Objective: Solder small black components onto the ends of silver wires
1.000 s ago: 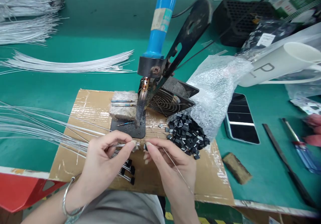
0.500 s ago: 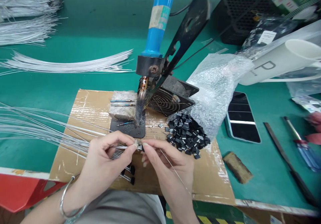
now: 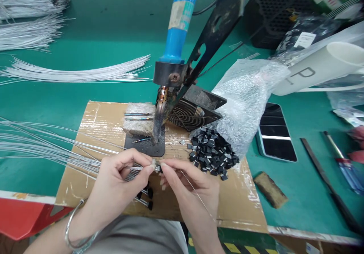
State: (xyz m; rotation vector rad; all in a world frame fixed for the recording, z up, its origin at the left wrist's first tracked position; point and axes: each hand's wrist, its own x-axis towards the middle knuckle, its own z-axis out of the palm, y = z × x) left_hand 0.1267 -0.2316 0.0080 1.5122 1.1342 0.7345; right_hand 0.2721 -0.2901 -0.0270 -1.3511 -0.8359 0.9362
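Note:
My left hand (image 3: 119, 185) pinches a thin grey cable (image 3: 136, 168) near its end, thumb against forefinger. Fingertip to fingertip with it, my right hand (image 3: 192, 193) grips a small black connector piece (image 3: 159, 168), partly hidden by the fingers. A thin solder wire (image 3: 199, 196) also runs through the right hand and trails across its back. Just above both hands stands a blue-handled soldering iron (image 3: 178, 30), its tip pointing down at a dark pad (image 3: 157, 148). Below the left hand lie several cables with black ends (image 3: 149, 204).
Cardboard (image 3: 236, 204) covers the work spot. Right of the iron lie a heap of black pieces (image 3: 213, 151), a small fan (image 3: 184, 115) and bubble wrap (image 3: 244, 94). Farther right are a phone (image 3: 277, 132), a brown block (image 3: 270, 189) and a file-like tool (image 3: 327, 182). White cable bundles (image 3: 79, 74) lie left.
The view has shifted very slightly. Both hands keep the same pinch on the cable and the black connector piece, with almost no movement.

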